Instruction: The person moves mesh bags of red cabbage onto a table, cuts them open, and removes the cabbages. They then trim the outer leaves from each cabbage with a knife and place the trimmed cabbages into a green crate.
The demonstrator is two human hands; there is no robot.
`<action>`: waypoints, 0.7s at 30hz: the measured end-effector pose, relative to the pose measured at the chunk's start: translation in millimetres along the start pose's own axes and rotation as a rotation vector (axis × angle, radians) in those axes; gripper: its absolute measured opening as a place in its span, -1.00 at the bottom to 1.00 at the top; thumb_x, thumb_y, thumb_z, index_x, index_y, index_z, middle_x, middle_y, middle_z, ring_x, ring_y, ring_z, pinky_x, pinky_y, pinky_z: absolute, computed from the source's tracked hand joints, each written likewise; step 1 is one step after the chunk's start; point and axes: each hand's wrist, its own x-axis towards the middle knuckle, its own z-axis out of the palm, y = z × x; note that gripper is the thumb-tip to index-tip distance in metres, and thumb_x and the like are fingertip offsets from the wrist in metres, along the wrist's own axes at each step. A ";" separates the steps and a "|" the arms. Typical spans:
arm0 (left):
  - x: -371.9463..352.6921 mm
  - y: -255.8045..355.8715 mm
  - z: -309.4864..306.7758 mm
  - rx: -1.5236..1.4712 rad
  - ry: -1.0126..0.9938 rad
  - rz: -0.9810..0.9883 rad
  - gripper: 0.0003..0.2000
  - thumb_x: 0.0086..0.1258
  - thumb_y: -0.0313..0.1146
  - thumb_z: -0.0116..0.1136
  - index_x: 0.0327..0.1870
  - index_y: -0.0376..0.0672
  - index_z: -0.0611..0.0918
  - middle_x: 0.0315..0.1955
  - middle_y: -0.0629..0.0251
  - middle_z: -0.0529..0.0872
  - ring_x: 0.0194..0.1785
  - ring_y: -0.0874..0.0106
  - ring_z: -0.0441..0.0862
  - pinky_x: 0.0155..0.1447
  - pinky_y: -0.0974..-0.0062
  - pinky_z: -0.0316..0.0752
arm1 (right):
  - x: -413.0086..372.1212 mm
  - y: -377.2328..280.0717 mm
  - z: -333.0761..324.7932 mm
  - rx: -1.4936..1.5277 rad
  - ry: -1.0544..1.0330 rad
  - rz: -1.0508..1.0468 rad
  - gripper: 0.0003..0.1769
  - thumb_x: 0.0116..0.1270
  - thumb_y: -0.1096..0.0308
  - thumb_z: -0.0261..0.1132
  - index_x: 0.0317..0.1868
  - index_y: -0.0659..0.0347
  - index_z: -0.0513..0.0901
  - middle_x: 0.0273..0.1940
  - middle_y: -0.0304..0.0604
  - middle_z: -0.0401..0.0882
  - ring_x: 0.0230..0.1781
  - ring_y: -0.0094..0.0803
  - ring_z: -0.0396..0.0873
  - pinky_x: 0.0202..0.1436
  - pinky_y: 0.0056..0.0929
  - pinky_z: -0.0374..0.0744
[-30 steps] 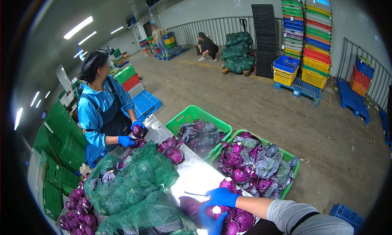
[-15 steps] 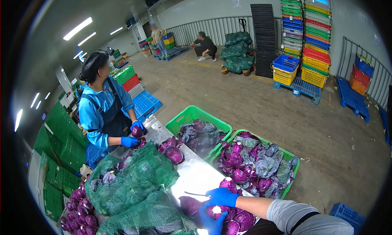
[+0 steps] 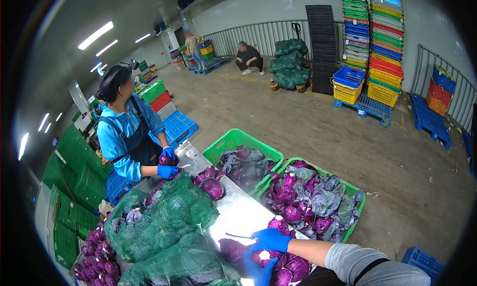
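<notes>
My right hand, in a blue glove, is closed on a knife whose thin dark blade points left over the metal table. Just below it, my left hand, also gloved in blue, grips a red cabbage with a pale cut stem facing up. More red cabbages lie against it on the right, and another sits left of my hands. Green mesh bags of cabbages cover the table's left part.
Two green crates of cabbages and loose leaves stand along the table's far side. Across the table, a co-worker in blue gloves holds a cabbage. Stacked crates, pallets and two more people are farther back.
The co-worker's hands have shifted on their cabbage, the nearer one moving right. The crouching person at the back has drawn in an outstretched arm. My hands look unchanged.
</notes>
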 end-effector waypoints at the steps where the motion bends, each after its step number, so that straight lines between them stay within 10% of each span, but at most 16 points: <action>1: 0.0 -0.3 0.1 0.008 0.000 0.004 -0.05 -0.12 -0.26 0.56 0.32 -0.39 0.22 0.22 -0.04 0.36 0.30 0.17 0.31 0.39 0.36 0.18 | -0.3 -0.3 -0.3 0.001 0.001 -0.001 -0.29 0.07 -0.28 0.25 0.09 0.06 0.56 -0.13 -0.06 0.65 -0.12 -0.13 0.63 -0.06 -0.26 0.54; 21: 5.7 15.8 -12.0 0.160 -0.048 0.043 -0.22 -0.03 -0.23 0.51 0.20 -0.37 0.36 0.13 -0.06 0.41 0.19 0.16 0.39 0.30 0.34 0.28 | -3.1 0.0 -3.6 0.025 -0.004 0.004 -0.29 0.08 -0.25 0.27 0.10 0.08 0.56 -0.12 -0.07 0.65 -0.12 -0.12 0.62 -0.05 -0.26 0.54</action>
